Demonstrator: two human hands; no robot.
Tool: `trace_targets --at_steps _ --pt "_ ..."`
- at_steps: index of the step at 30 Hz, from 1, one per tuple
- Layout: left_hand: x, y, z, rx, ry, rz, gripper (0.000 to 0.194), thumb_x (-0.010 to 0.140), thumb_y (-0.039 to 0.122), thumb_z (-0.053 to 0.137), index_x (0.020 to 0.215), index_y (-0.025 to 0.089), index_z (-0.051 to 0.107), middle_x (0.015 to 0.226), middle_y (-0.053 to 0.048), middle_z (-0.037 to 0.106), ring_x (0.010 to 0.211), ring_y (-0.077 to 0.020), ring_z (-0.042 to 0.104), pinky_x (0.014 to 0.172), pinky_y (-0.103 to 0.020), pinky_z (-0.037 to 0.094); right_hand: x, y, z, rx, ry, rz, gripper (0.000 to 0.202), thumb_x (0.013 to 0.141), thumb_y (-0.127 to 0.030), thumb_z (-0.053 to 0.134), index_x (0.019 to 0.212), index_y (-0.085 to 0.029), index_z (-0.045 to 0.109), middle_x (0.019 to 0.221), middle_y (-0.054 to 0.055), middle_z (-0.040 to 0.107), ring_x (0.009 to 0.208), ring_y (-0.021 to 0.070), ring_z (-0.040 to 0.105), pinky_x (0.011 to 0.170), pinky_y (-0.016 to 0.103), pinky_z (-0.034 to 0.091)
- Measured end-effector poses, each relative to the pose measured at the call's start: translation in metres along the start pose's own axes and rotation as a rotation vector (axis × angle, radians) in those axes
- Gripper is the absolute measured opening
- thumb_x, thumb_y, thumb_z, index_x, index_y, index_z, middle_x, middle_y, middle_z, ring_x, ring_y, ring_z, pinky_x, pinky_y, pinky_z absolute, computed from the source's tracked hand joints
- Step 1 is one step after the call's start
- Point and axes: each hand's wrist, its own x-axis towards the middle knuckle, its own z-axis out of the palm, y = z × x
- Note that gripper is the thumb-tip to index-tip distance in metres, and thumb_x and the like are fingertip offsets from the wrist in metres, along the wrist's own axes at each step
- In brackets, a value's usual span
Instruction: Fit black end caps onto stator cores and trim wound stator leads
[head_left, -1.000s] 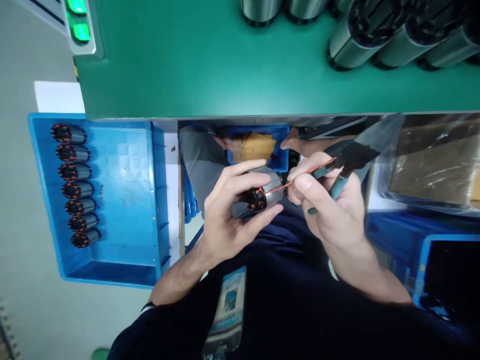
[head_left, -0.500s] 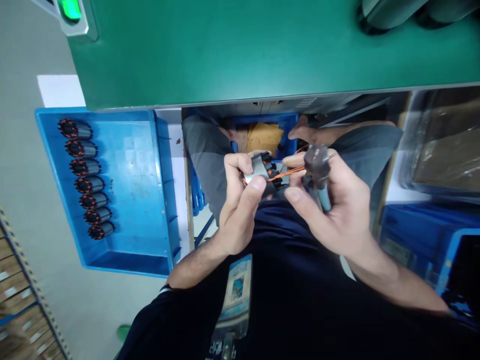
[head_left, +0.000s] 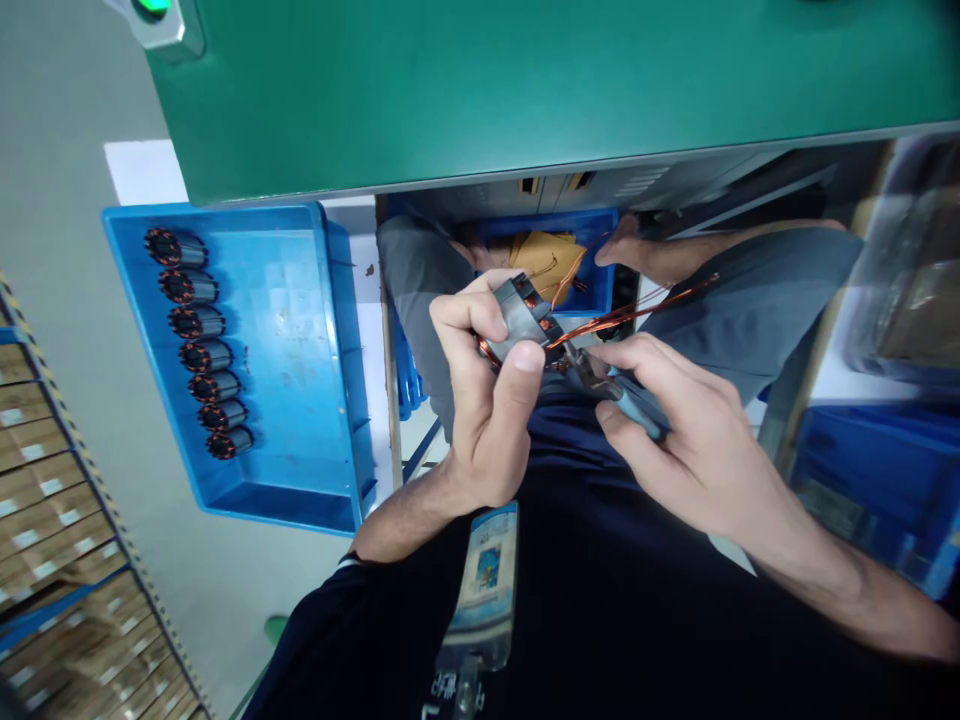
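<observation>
My left hand (head_left: 487,400) is closed around a motor stator (head_left: 523,312), a grey metal ring with dark slots and copper windings. Long copper wires (head_left: 619,318) stick out of it toward the right, over my lap. In my right hand (head_left: 686,435) is a pair of cutting pliers (head_left: 600,375) with blue handles. Their jaws point left, close against the stator where the wires come out. Whether the jaws touch a wire I cannot make out.
On the left a blue tray (head_left: 285,345) holds a column of several stators (head_left: 204,355). A green bench top (head_left: 495,90) runs across the front. Below it, between my legs, sits a blue bin (head_left: 495,232) with yellow-brown paper. An ID badge (head_left: 486,575) hangs on my chest.
The pliers have turned from sideways in my right palm to pointing at the stator. My right fingers have let go of the copper wires, which now spread freely rightward. The view has shifted slightly.
</observation>
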Motion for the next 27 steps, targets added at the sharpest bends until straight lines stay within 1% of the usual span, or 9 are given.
trace_targets --at_steps 2,5,12,14,17,20,23,25,27 --pt "0.001 0.001 0.000 -0.133 0.121 -0.011 0.019 0.123 0.049 0.035 0.140 0.042 0.037 0.158 -0.009 0.059 0.148 -0.0319 0.070 0.124 -0.060 0.065 0.000 0.000 -0.002 0.014 -0.007 -0.005 0.047 0.105 -0.013 0.071 0.148 -0.032 0.073 0.120 0.006 0.080 0.103 0.0280 0.079 0.091 0.042 0.066" --pt "0.001 0.001 0.000 -0.101 0.156 -0.024 0.019 0.121 0.055 0.040 0.131 0.038 0.039 0.157 -0.010 0.061 0.153 -0.0341 0.068 0.126 -0.065 0.063 -0.001 0.001 -0.005 0.028 -0.016 0.000 0.048 0.106 -0.016 0.072 0.150 -0.033 0.074 0.122 0.007 0.081 0.105 0.0295 0.080 0.090 0.042 0.067" --pt "-0.001 0.002 0.005 0.055 0.128 -0.023 0.022 0.121 0.043 0.034 0.141 0.041 0.042 0.157 -0.013 0.062 0.153 -0.0371 0.071 0.121 -0.075 0.064 -0.003 0.005 -0.007 0.074 -0.017 0.006 0.049 0.106 -0.013 0.072 0.150 -0.034 0.077 0.135 0.006 0.086 0.108 0.0278 0.085 0.095 0.041 0.071" --pt "0.000 0.000 0.007 -0.011 0.145 0.011 0.023 0.120 0.045 0.039 0.142 0.043 0.044 0.157 -0.012 0.061 0.158 -0.0382 0.068 0.122 -0.075 0.064 -0.001 0.004 -0.007 0.073 -0.007 0.008 0.050 0.105 -0.011 0.072 0.148 -0.035 0.080 0.135 0.005 0.088 0.104 0.0277 0.086 0.091 0.041 0.071" --pt "0.000 -0.003 0.009 -0.002 0.146 0.028 0.027 0.121 0.052 0.039 0.145 0.043 0.044 0.157 -0.013 0.061 0.161 -0.0390 0.066 0.125 -0.077 0.063 0.001 0.005 -0.006 0.059 -0.004 0.019 0.050 0.103 -0.010 0.072 0.144 -0.036 0.084 0.122 0.003 0.090 0.096 0.0270 0.086 0.079 0.040 0.069" --pt "0.000 -0.002 0.008 0.027 0.120 -0.025 0.025 0.124 0.057 0.037 0.141 0.041 0.045 0.158 -0.012 0.062 0.158 -0.0375 0.069 0.125 -0.078 0.064 0.001 0.009 -0.003 0.075 0.021 0.043 0.037 0.108 -0.018 0.078 0.138 -0.036 0.087 0.119 0.002 0.092 0.099 0.0276 0.088 0.083 0.040 0.070" --pt "-0.002 -0.001 0.007 -0.026 0.129 -0.035 0.017 0.125 0.052 0.042 0.136 0.039 0.046 0.157 -0.010 0.062 0.158 -0.0351 0.067 0.126 -0.075 0.062 0.001 0.014 0.000 0.137 0.060 0.061 0.026 0.110 -0.033 0.086 0.136 -0.034 0.090 0.125 0.003 0.094 0.107 0.0289 0.090 0.095 0.040 0.071" --pt "-0.001 -0.006 0.010 -0.063 0.144 -0.025 0.014 0.125 0.049 0.044 0.132 0.037 0.044 0.152 -0.010 0.061 0.157 -0.0334 0.065 0.125 -0.068 0.062 0.004 0.020 0.003 0.163 0.067 0.075 0.023 0.115 -0.040 0.082 0.134 -0.033 0.091 0.118 0.002 0.094 0.099 0.0256 0.089 0.091 0.037 0.068" --pt "0.003 -0.022 0.019 -0.074 0.130 -0.055 0.016 0.126 0.051 0.042 0.133 0.036 0.042 0.150 -0.010 0.057 0.149 -0.0305 0.066 0.120 -0.058 0.065 0.012 0.032 0.008 0.167 0.057 0.102 0.027 0.121 -0.047 0.072 0.124 -0.030 0.093 0.101 0.001 0.090 0.084 0.0201 0.082 0.083 0.034 0.062"
